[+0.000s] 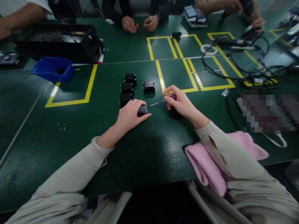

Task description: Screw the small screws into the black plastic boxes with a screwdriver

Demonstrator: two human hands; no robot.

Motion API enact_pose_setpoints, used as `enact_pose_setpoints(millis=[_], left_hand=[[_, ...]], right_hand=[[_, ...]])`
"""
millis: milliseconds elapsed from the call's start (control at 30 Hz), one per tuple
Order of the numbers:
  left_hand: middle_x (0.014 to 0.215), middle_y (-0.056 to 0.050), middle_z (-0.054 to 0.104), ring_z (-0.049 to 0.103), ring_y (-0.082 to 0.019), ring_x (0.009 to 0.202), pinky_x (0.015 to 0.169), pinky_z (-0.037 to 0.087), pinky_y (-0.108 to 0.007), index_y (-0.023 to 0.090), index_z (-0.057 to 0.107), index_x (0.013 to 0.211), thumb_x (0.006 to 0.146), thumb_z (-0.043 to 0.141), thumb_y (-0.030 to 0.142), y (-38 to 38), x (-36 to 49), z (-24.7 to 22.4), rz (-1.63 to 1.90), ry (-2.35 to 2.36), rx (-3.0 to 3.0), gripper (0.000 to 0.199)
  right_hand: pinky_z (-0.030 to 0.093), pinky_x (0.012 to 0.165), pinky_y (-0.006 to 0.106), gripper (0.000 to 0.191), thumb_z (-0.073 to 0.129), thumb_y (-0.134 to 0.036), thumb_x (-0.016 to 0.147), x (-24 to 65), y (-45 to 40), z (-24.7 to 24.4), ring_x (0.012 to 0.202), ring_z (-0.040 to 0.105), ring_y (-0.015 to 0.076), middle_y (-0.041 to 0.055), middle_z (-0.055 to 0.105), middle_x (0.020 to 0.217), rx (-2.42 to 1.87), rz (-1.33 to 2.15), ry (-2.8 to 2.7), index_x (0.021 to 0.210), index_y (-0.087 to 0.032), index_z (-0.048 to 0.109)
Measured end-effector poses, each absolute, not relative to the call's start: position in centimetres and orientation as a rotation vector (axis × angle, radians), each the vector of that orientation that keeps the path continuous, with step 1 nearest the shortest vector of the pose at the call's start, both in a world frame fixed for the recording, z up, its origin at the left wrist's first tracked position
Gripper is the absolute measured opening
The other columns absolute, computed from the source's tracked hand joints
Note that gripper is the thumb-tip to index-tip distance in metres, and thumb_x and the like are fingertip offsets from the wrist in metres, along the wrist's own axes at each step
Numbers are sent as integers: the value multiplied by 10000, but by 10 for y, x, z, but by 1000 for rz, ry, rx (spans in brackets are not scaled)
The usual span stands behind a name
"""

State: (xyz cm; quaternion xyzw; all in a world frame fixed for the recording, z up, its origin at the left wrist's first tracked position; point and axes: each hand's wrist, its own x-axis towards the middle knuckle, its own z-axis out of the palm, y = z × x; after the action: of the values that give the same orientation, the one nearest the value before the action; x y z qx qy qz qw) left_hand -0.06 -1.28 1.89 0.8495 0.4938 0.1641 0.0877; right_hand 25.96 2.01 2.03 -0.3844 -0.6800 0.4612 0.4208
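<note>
My left hand (132, 114) is closed around a small black box (142, 110) on the green table. In my right hand (177, 101) is a thin screwdriver (157, 103), gripped by its handle between thumb and fingers. Its shaft points left, and the tip meets the right side of the box, though the exact contact is too small to make out. Another black block (175, 113) lies partly hidden under my right hand. Beyond my left hand stand several similar black boxes in a column, one of them (130, 79) at the far end, and a single one (149, 87) sits apart.
Loose screws (62, 128) lie at left. Farther off are a blue scoop bin (53, 69) and a black rack (63, 42). A pink cloth (206, 161) is under my right forearm. Cables (233, 74) and a white ring (208, 49) lie at right. Other people's hands (140, 24) rest across the table.
</note>
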Motion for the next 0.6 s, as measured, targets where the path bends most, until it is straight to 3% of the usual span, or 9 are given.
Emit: enact_pose_setpoints(millis=[167,400,600], left_hand=[[1150,-99,705,655,-306,1077,895,534,-420,216,619,1152,973,694,511,-13,-1,18,503,1465,2539,354],[1153,-98,704,654,-307,1075,886,537,-420,226,617,1153,967,692,525,-13,-1,19,493,1460,2520,360],[1143,-94,706,654,-308,1073,895,535,-423,231,618,1144,959,704,514,-13,-1,19,509,1461,2520,348]], right_hand=[[390,485,238,180,602,-376,1048,259,21,18,445,506,100,-120,435,513,-981,1201,-1687,974,-231,526],[413,529,246,104,622,-271,1007,260,20,18,490,561,100,-100,540,579,-954,1152,-1706,1035,-227,533],[360,469,241,193,611,-395,1042,259,20,19,442,521,102,-114,452,508,-1015,1181,-1696,972,-233,534]])
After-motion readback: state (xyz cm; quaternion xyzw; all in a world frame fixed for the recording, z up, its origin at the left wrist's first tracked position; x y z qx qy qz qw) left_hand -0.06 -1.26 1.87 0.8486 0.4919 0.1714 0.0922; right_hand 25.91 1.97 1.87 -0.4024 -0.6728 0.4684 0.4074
